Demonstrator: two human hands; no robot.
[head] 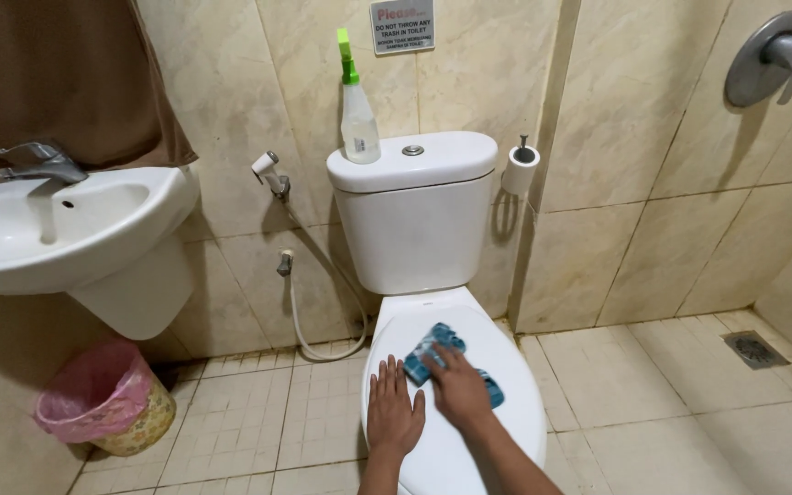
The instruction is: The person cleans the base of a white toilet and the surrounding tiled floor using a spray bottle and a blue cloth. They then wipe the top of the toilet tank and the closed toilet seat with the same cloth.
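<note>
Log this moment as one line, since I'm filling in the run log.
left hand: flat on closed toilet lid | right hand: pressing blue cloth on lid | spray bottle: on tank

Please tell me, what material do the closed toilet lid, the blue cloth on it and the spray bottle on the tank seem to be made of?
Toilet lid: probably glossy white plastic, smooth with soft reflections; ceramic cannot be excluded. Blue cloth under the right hand: soft textile, maybe microfibre, as it folds and looks matte. Spray bottle: translucent plastic with a green trigger head.
</note>
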